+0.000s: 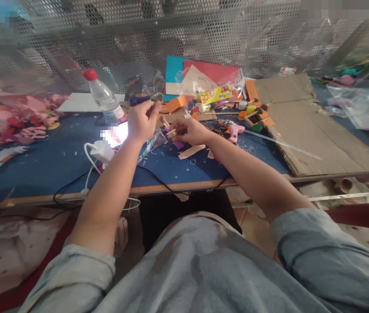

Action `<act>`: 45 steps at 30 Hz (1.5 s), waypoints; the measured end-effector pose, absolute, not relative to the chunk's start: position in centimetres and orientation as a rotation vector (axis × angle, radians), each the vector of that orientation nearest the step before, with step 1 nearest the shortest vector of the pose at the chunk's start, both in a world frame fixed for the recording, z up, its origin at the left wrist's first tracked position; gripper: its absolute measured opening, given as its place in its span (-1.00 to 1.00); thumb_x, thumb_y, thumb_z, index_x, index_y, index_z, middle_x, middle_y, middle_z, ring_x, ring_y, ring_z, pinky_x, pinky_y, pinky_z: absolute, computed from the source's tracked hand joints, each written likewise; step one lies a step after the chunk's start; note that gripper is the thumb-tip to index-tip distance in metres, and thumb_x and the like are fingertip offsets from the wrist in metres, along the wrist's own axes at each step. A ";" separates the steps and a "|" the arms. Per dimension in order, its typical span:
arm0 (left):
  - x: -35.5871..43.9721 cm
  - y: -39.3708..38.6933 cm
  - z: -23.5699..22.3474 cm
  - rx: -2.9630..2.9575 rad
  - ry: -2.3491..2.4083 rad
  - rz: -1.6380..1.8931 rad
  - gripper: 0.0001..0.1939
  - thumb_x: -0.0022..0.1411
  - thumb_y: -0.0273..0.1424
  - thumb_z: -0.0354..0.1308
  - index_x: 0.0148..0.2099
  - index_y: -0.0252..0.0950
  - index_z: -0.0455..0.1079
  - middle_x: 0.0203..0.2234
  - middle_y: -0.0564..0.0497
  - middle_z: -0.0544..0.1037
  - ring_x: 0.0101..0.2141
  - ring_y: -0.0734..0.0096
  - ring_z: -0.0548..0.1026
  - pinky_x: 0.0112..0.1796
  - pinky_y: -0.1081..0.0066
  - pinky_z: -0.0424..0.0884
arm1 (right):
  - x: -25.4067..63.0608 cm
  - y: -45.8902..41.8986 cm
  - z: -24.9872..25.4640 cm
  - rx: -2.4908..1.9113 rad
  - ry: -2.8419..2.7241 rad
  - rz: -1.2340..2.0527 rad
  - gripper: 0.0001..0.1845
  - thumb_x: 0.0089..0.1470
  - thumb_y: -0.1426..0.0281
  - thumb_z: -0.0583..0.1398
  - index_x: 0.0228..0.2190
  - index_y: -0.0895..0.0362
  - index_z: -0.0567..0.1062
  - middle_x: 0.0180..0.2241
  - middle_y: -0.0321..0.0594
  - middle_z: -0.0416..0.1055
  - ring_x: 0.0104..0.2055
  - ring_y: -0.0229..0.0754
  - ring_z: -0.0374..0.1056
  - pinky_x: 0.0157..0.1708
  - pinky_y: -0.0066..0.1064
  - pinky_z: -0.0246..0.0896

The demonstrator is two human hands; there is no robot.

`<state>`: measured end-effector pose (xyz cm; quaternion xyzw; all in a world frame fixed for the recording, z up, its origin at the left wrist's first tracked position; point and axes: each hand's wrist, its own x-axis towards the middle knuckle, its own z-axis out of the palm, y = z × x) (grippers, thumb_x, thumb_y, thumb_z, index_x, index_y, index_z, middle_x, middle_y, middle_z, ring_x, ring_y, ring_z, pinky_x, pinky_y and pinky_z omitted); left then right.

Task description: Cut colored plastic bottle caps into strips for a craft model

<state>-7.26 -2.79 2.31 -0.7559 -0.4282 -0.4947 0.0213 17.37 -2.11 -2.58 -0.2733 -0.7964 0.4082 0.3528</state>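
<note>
Above the blue table, my left hand [142, 119] is closed, thumb and fingertips pinched together. Whatever it may hold is too small to make out. My right hand [192, 131] is just to its right and lower, its fingers closed on a small pale striped piece [171, 133] that looks like short wooden sticks. Under and beside the right hand are a purple scrap [179, 144] and a flat tan strip [192, 151]. A pink glue gun [235, 130] lies to the right of that hand. Left of my left hand stands a clear bottle [106, 98] with a red cap.
A bright screen [115, 134] and white charger [102, 152] stand at the left, with cables over the edge. Pink cut-outs [21, 115] pile farther left. Behind are coloured sheets [210, 71] and paint pots [252, 109]; cardboard [321, 134] covers the right side.
</note>
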 end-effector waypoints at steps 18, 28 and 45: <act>-7.2 -3.0 2.6 -2.339 -1.366 -1.559 -0.51 0.61 0.07 0.21 -0.27 -0.17 0.57 -0.49 -0.02 0.55 -0.44 0.33 0.42 -0.26 0.20 0.39 | 17.7 -1.7 -2.3 -0.996 -2.129 0.773 -0.79 0.16 0.34 0.44 -0.16 0.10 0.62 -0.28 -0.22 0.55 -0.19 -0.10 0.44 -0.03 -0.16 0.41; -7.1 -3.2 2.6 -2.336 -1.341 -1.587 -0.48 0.61 0.11 0.19 -0.23 -0.17 0.63 -0.49 -0.03 0.58 -0.44 0.32 0.44 -0.28 0.22 0.43 | 17.9 -1.6 -2.5 -0.956 -2.128 0.766 -0.61 0.14 0.25 0.49 -0.02 0.12 0.72 -0.21 -0.15 0.65 -0.17 -0.04 0.51 0.01 -0.11 0.48; -7.0 -3.1 2.5 -2.384 -1.319 -1.656 -0.38 0.62 0.24 0.10 -0.14 -0.18 0.62 -0.25 -0.15 0.75 -0.23 0.16 0.70 -0.09 0.11 0.61 | 18.1 -1.6 -2.3 -0.841 -2.047 0.791 -0.40 0.15 0.02 0.45 0.08 0.16 0.73 0.03 0.00 0.74 -0.14 -0.06 0.52 0.04 -0.09 0.49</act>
